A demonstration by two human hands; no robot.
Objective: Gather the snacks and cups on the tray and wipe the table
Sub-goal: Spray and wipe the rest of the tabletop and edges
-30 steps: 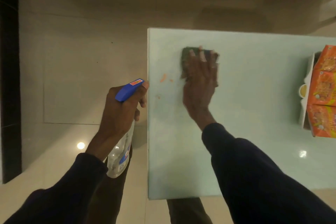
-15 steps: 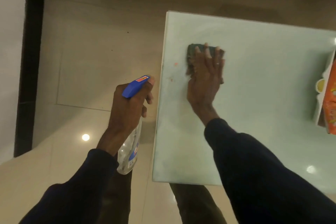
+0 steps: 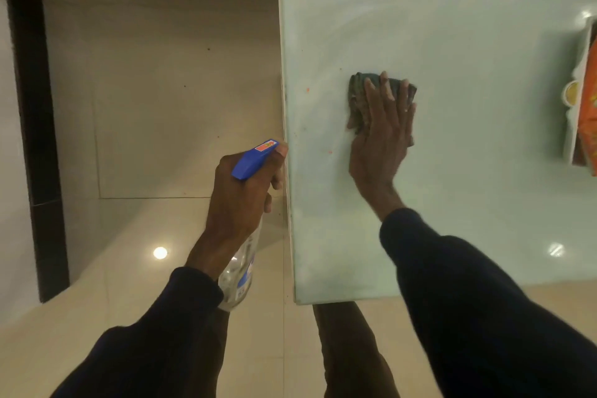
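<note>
My right hand (image 3: 382, 136) lies flat with straight fingers on a dark green cloth (image 3: 357, 97), pressing it onto the pale glass table (image 3: 468, 187). My left hand (image 3: 240, 194) grips a clear spray bottle (image 3: 240, 271) with a blue trigger head (image 3: 253, 158), held just off the table's left edge. At the right edge of the view stands a white tray (image 3: 580, 84) with orange snack packets (image 3: 589, 107) and a cup (image 3: 571, 93) beside it. Small orange specks (image 3: 307, 90) dot the table near its left edge.
Glossy beige floor tiles (image 3: 155, 139) spread to the left of the table, with a dark vertical strip (image 3: 32, 107) at the far left. My legs (image 3: 349, 349) stand at the table's near corner.
My right hand has slid the cloth to the right, away from the table's left edge and the orange specks. The left hand keeps the spray bottle beside the table edge.
</note>
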